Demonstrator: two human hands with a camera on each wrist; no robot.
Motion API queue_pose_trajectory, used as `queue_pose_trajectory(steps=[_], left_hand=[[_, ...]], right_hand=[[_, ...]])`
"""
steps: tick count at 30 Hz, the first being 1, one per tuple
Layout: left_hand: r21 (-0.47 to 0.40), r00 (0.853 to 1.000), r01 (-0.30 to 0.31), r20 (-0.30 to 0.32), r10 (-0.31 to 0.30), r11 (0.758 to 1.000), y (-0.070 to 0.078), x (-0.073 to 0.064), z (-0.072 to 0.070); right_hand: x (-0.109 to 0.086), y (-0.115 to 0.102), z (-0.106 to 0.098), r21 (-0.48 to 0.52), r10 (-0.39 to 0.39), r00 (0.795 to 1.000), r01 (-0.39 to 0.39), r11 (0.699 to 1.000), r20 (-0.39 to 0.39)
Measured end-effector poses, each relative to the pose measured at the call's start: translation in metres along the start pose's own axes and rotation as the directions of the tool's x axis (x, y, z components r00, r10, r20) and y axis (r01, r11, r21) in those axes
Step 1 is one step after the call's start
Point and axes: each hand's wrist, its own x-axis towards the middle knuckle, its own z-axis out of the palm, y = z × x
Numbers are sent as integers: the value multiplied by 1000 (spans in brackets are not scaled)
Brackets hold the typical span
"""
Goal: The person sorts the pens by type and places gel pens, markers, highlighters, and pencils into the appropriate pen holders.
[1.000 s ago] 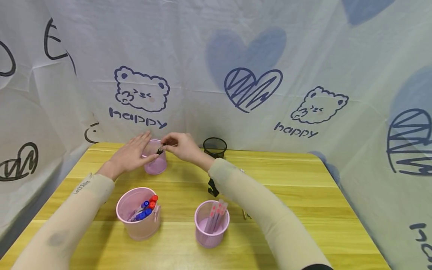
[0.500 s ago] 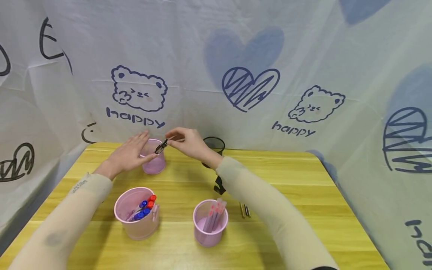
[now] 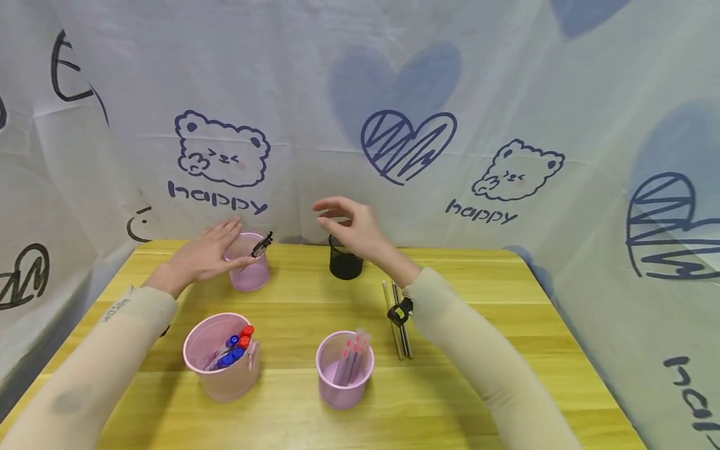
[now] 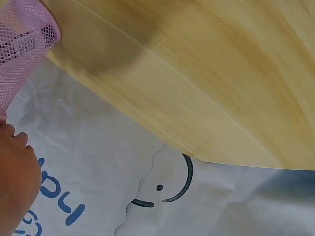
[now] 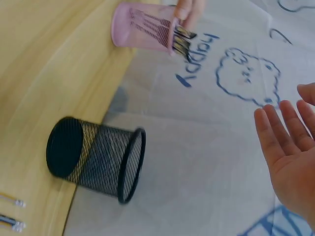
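Note:
My left hand [image 3: 205, 253] holds the far pink mesh pen cup [image 3: 250, 275] at its rim, thumb on the near side. Several black-topped pens [image 3: 262, 244] lean in that cup, their tops poking above the rim; the right wrist view shows the black pens [image 5: 183, 43] at its mouth. My right hand [image 3: 360, 228] hovers in the air above the black mesh pen cup [image 3: 345, 265], fingers loosely bent, with nothing between them. The right wrist view shows the black cup [image 5: 101, 157] with nothing visible inside.
Nearer stand a pink bucket [image 3: 225, 381] with red- and blue-capped markers [image 3: 236, 350] and another pink cup [image 3: 343, 397] with several pink-tipped pens [image 3: 351, 362]. Slim pencils [image 3: 396, 337] lie on the wooden table [image 3: 478, 350] beneath my right wrist. A printed cloth [image 3: 315, 81] hangs behind.
My right hand has let go of the black pens at the far pink cup and moved right and up. My left hand stays at that cup. The view has shifted slightly.

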Motion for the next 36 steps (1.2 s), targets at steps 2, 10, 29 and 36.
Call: queue_pose_trajectory(steps=[2, 10, 29, 36], left_hand=[[-9, 1000, 5, 0, -5, 1000, 1, -2, -2], [-58, 997, 16, -68, -20, 998, 9, -15, -18], [-79, 981, 42, -185, -56, 996, 95, -87, -71], [-70, 953, 11, -301, -32, 997, 142, -103, -76]], right_hand=[[-8, 1, -9, 2, 1, 1000, -1, 1000, -25], [-42, 14, -37, -8, 34, 991, -35, 999, -129], [-108, 69, -78, -32, 219, 936, -236, 971, -275], [-124, 89, -83, -58, 273, 920, -300, 952, -282]])
